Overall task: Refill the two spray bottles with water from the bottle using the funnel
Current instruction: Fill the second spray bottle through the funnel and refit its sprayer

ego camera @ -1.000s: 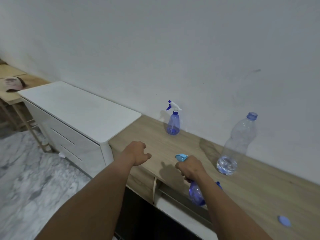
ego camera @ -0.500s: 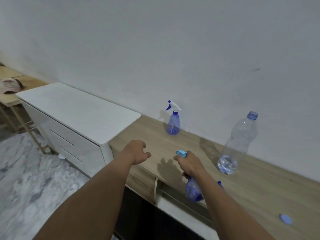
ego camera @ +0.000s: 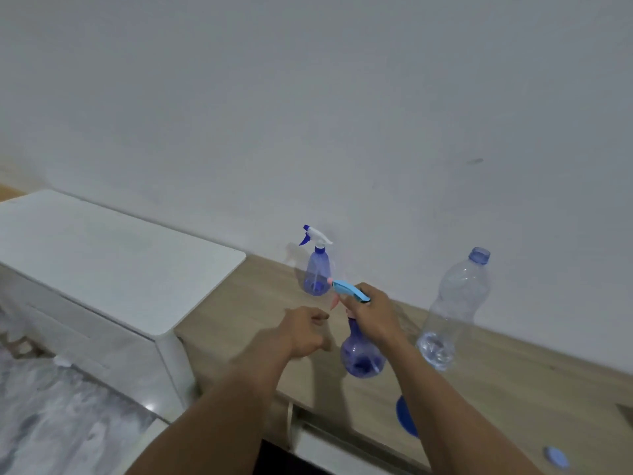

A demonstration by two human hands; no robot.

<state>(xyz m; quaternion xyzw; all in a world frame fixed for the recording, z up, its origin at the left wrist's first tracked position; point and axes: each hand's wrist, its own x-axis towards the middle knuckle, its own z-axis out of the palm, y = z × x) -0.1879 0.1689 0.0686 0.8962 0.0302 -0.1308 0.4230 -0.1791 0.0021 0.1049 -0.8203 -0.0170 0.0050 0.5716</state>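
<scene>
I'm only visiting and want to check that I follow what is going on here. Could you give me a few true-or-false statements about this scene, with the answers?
1. The right hand grips the light-blue-trigger spray bottle by its neck. True.
2. The left hand grips the water bottle. False: it holds nothing, and that bottle stands apart.
3. The water bottle is full to the top. False: water sits only at its bottom.
4. A second spray bottle stands by the wall. True.
</scene>
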